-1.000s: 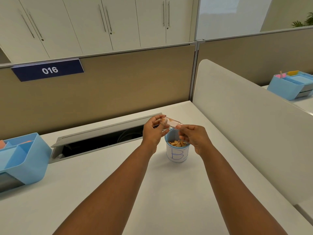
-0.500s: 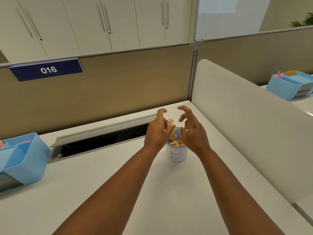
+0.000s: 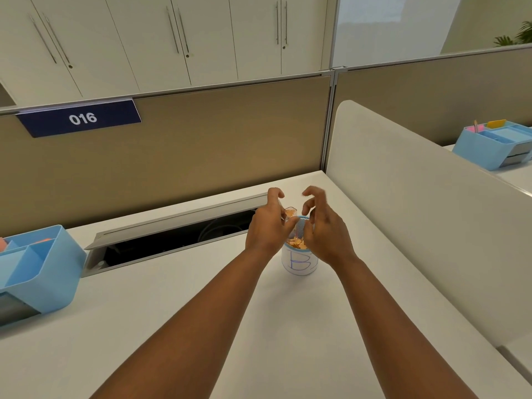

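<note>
Midway across the white desk [image 3: 172,312], in the head view, a person's left hand [image 3: 269,227] pinches a small clear box [image 3: 290,213] of orange bits just over the rim of a cup marked B [image 3: 300,262]. The right hand [image 3: 326,230] hovers at the box's three o'clock, fingers hooked and spread, gripping nothing. An open cable trough [image 3: 172,240] lies at the cup's nine o'clock, with a blue organiser [image 3: 43,269] beyond it. A white divider [image 3: 403,197] stands at three o'clock.
</note>
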A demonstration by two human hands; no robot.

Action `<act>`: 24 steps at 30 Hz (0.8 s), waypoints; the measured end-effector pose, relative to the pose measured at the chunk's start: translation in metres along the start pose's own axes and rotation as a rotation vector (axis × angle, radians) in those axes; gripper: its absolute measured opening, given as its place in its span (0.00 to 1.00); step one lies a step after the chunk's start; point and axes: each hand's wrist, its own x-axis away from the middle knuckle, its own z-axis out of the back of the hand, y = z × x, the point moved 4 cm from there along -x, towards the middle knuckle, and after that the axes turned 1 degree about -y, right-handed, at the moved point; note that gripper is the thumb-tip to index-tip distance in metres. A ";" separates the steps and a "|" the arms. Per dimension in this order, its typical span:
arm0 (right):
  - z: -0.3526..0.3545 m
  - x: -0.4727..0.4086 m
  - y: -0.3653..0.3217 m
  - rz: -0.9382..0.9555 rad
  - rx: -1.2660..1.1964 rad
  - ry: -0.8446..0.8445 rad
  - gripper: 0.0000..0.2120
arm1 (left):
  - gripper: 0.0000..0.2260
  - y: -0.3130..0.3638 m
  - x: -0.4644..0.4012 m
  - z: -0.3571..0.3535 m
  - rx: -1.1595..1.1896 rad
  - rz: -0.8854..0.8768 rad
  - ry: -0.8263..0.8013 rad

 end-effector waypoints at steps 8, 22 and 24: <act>-0.002 0.000 -0.005 0.093 0.195 -0.015 0.15 | 0.20 0.000 0.001 -0.004 -0.029 -0.033 -0.044; 0.003 -0.003 0.025 -0.324 -0.088 0.162 0.15 | 0.14 -0.010 -0.004 -0.003 0.272 0.080 0.078; 0.000 -0.004 0.033 -0.456 -0.188 0.145 0.09 | 0.09 -0.014 -0.005 0.000 0.447 0.186 0.104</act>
